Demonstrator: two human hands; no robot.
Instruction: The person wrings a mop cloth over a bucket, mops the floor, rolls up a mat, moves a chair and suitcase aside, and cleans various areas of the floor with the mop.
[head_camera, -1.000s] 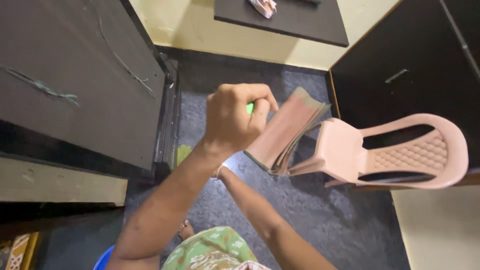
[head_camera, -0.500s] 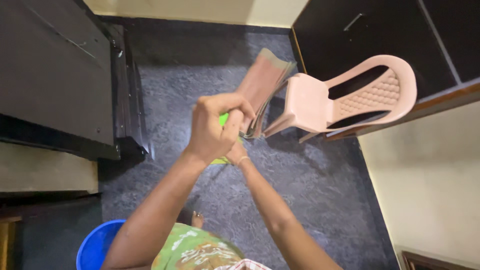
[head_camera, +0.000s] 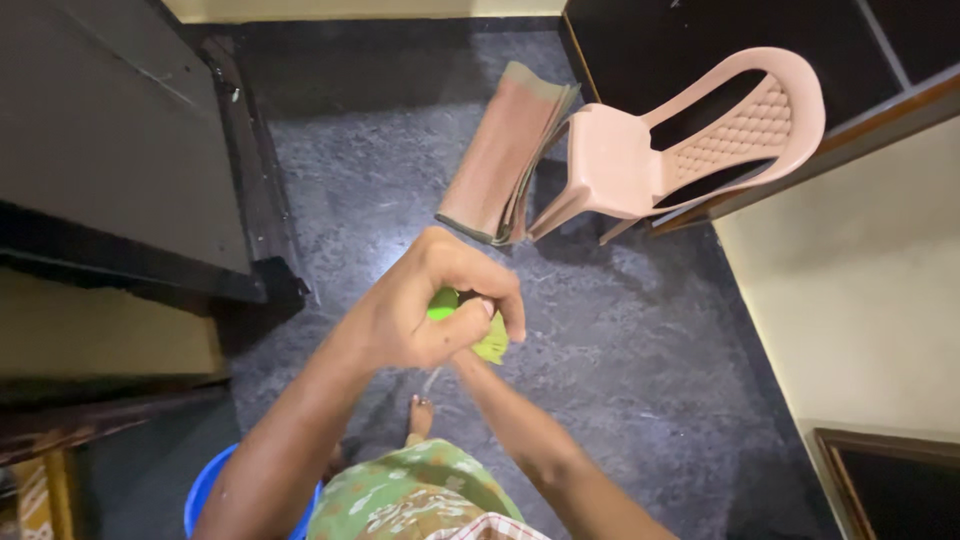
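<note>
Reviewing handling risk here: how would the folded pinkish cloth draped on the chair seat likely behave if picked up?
The folded cloth would probably be floppy: its layers already sag off the edge of the pink plastic chair. It may fan open, since the stacked edges look loose. It seems light and unlikely to break.

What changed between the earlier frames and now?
Both hands dropped lower in view, away from the folded cloth draped on the pink plastic chair. The left hand keeps its grip on the bright green cloth; the right hand stays hidden beneath it. The camera tilted down, so a blue bucket shows. Cloth and chair did not visibly move.
</note>
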